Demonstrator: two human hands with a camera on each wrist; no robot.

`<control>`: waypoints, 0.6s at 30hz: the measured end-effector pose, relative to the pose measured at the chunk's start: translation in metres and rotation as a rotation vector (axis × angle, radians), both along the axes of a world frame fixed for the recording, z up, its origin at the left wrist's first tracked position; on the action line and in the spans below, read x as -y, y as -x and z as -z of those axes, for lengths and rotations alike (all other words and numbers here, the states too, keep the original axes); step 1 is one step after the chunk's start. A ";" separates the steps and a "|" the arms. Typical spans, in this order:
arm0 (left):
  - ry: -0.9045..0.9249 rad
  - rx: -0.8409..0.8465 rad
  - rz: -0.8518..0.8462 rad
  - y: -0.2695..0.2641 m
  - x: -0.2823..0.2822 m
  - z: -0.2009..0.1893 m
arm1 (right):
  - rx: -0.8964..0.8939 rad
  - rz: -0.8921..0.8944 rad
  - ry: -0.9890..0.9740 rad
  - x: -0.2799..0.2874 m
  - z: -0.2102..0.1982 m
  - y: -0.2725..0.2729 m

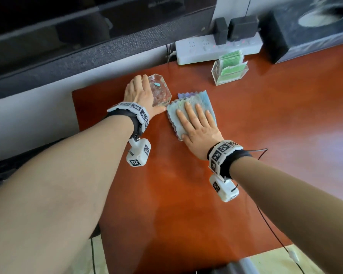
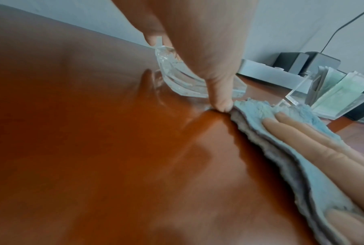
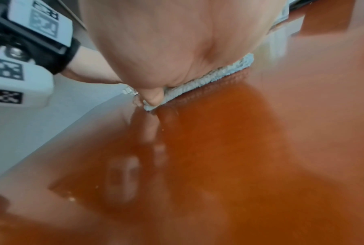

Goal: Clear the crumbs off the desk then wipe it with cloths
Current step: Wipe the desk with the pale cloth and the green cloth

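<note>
On the red-brown desk stands a clear faceted glass dish with a small teal scrap inside. My left hand grips the dish, fingers over its far left rim and thumb along its near side. In the left wrist view the thumb touches the desk beside the dish. A folded light-blue cloth lies right of the dish, nearly touching it. My right hand lies flat on the cloth with straight fingers. A few pale specks dot the desk.
At the back edge lies a white power strip with black adapters plugged in. A clear holder of green packets stands behind the cloth. A dark tissue box sits at the back right. The desk's left edge is near the dish.
</note>
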State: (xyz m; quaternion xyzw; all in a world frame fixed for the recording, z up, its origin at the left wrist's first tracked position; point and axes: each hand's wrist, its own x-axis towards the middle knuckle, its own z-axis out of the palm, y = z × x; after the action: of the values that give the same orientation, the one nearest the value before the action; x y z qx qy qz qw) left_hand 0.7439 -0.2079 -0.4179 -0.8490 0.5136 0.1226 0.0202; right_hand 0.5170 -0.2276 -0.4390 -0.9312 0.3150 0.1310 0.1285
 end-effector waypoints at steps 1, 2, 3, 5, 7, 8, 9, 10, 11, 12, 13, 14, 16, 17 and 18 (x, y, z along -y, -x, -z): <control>0.003 -0.003 0.009 0.001 0.007 0.001 | 0.003 0.005 0.001 0.000 0.000 0.002; 0.004 -0.007 0.018 0.002 0.013 0.001 | 0.002 0.009 0.004 0.000 0.000 0.004; 0.003 -0.009 0.023 0.002 0.020 0.001 | -0.002 0.010 0.001 -0.001 0.000 0.008; -0.005 -0.012 0.027 0.002 0.030 0.001 | -0.013 0.015 -0.022 0.000 0.001 0.019; -0.007 -0.007 0.023 0.004 0.036 0.001 | -0.016 0.041 -0.034 0.003 0.000 0.033; -0.006 -0.001 0.021 0.006 0.037 0.000 | -0.019 0.070 -0.040 0.005 -0.001 0.041; -0.004 0.010 0.020 0.009 0.037 -0.001 | -0.026 0.109 -0.055 0.009 -0.001 0.049; 0.003 0.025 0.025 0.012 0.035 -0.001 | -0.033 0.157 -0.075 0.014 -0.002 0.057; 0.017 0.043 0.037 0.017 0.033 -0.003 | -0.039 0.211 -0.093 0.020 -0.002 0.064; 0.041 0.055 0.058 0.021 0.031 -0.006 | -0.043 0.275 -0.106 0.027 -0.002 0.072; 0.071 0.057 0.085 0.028 0.031 -0.009 | -0.044 0.352 -0.116 0.035 -0.003 0.080; 0.101 0.045 0.111 0.035 0.032 -0.012 | -0.040 0.446 -0.125 0.044 -0.004 0.088; 0.144 -0.026 0.155 0.054 0.041 -0.019 | -0.037 0.645 -0.148 0.061 -0.007 0.097; 0.159 -0.071 0.173 0.065 0.048 -0.022 | -0.041 0.714 -0.155 0.067 -0.009 0.097; 0.173 -0.109 0.189 0.076 0.055 -0.024 | -0.042 0.750 -0.154 0.070 -0.009 0.095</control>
State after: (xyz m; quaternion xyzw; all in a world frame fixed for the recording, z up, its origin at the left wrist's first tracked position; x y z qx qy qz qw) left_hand 0.6681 -0.2631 -0.3940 -0.7876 0.6002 0.1213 -0.0693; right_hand 0.4220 -0.2975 -0.4296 -0.7359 0.6257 0.1174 0.2304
